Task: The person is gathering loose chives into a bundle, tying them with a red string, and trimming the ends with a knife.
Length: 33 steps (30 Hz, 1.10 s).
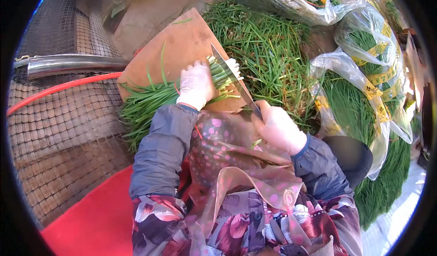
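Note:
A bundle of long green chives point(152, 102) lies across a brown cutting board point(166, 47), its pale stem ends pointing right. My left hand point(197, 84), in a thin whitish glove, is closed over the bundle near those ends and presses it on the board. In my right hand point(278, 125), also gloved, is the handle of a long knife point(234, 77). The blade slants up and left across the pale stem ends, close to the board's right edge. Some of the bundle is hidden under my left hand.
Loose green leaves and trimmings point(264, 51) pile up beyond the board. Clear plastic bags point(350, 76) with yellow-printed bands hold more greens at right. Left are black netting point(63, 133), a metal pipe point(77, 66), a red hose point(59, 90) and red cloth point(93, 215).

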Available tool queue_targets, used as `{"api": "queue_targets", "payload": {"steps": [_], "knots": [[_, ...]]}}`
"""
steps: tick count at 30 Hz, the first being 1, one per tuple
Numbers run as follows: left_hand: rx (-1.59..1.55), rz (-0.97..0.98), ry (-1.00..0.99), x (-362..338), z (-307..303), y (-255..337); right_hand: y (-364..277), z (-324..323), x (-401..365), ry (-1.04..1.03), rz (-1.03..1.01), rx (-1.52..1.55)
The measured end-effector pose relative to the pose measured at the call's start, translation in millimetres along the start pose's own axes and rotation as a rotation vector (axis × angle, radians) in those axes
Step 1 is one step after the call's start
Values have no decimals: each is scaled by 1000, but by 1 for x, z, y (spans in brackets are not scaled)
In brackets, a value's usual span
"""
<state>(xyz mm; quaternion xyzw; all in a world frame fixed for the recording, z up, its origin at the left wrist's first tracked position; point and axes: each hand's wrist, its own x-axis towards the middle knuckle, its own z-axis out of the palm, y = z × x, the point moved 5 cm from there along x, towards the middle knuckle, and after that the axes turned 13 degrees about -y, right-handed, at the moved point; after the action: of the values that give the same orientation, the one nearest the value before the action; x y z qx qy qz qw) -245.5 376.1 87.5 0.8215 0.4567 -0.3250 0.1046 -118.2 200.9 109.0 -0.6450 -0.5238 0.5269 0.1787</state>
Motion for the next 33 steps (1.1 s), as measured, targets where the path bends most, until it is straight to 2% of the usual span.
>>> {"api": "queue_targets", "payload": {"steps": [3,5,7,9,11,12,13,15,16,19,21,23,27,28,30,33], "knots": [[-3,14,26,2,2,-2,5,4,28,7,-8,-20],[8,23,45,2,0,1,14,19,66,79,-7,-123],[34,24,98,3,-5,-3,15,27,86,212,-19,-69],[-95,86,110,-2,-8,-5,19,22,83,221,-80,-12],[-201,117,132,-3,-12,-20,36,15,79,306,-53,53],[-249,108,172,-3,-11,-29,19,-7,54,223,66,123],[-303,97,207,-3,-10,-34,31,-5,45,205,47,252],[-278,113,134,-10,-10,-29,22,-11,16,280,-96,106],[-258,120,81,-12,-11,-26,19,-7,5,260,-86,82],[-231,246,152,-29,-13,-24,5,8,-19,279,-108,8],[-210,223,87,-22,-1,-20,-3,13,-22,289,-158,34],[-97,30,-5,-8,8,-21,-6,22,-20,293,-161,30],[-92,22,-95,1,3,-23,-6,18,-14,292,-201,58],[-88,21,-95,1,7,-24,-5,14,-13,256,-148,77],[-50,94,91,-4,5,-21,-3,4,-6,197,-135,82],[-72,69,50,-3,5,-21,4,7,4,131,-116,48]]}}
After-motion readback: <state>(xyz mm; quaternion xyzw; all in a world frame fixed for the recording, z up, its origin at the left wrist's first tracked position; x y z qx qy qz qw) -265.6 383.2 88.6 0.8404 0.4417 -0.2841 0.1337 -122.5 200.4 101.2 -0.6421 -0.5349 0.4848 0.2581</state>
